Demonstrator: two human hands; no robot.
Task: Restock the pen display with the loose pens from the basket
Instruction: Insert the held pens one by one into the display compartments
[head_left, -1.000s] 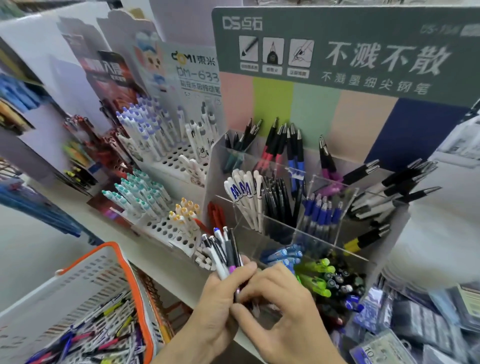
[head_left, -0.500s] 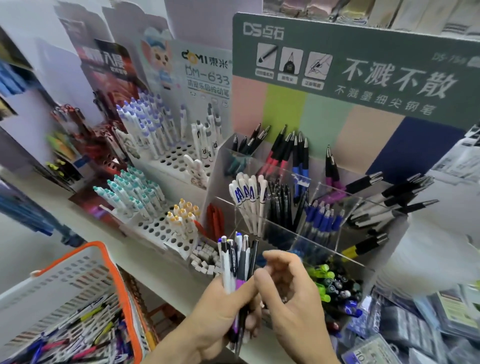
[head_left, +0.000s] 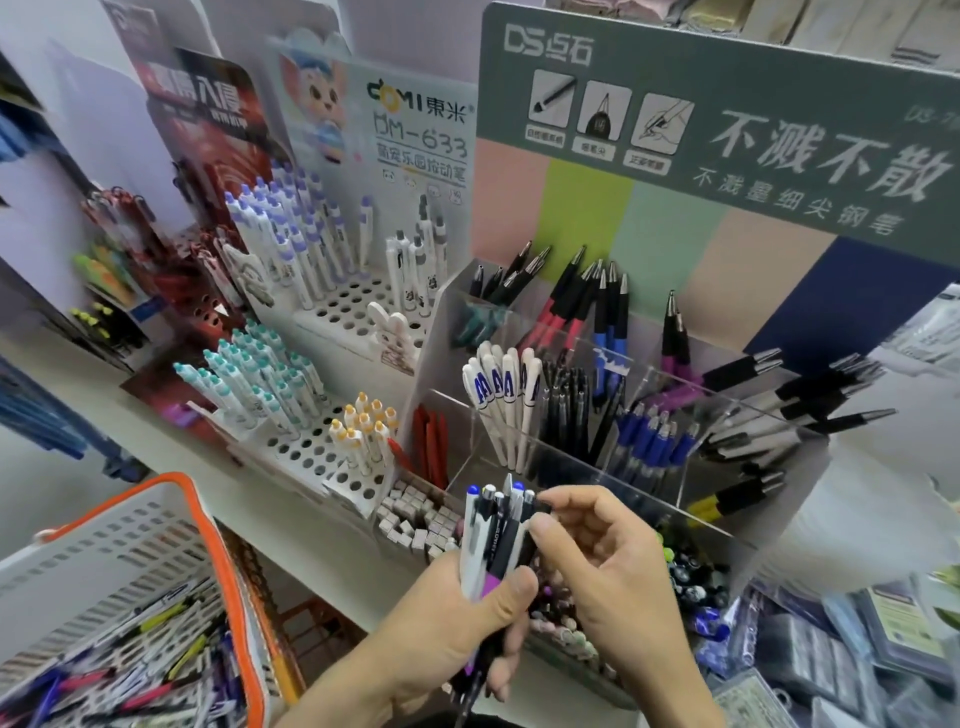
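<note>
Through the head camera, we are holding a bundle of pens (head_left: 496, 540) upright in our left hand (head_left: 457, 618), fingers and thumb clenched around the barrels, just in front of the clear acrylic pen display (head_left: 644, 415). A second ago this bundle was sitting lower and our two hands were pressed together over it; now it is standing taller, the tips fanned out, and our right hand (head_left: 608, 577) is pinching the top of one dark pen at the bundle's right edge. We are judging that we are sorting — singling out one pen to drop into its matching compartment — so the restocking is moving from gathering to placing.

The display is already carrying white pens with blue print (head_left: 501, 389), black pens, blue-grip pens (head_left: 652, 436) and black-and-silver ones in separate cells. Left of the display, and below it, the orange-rimmed basket (head_left: 208, 519) is still holding many loose pens (head_left: 130, 670), so much of the task is remaining.

Everything is sitting on a pale shop shelf (head_left: 291, 514). Just left of the display, white perforated stands are holding teal-capped pens (head_left: 249, 384) and purple-capped ones (head_left: 291, 228); behind the display a green header card (head_left: 727, 104) is rising above pastel panels. Right of the display, packaged goods are lying blurred — we cannot tell what they are.
</note>
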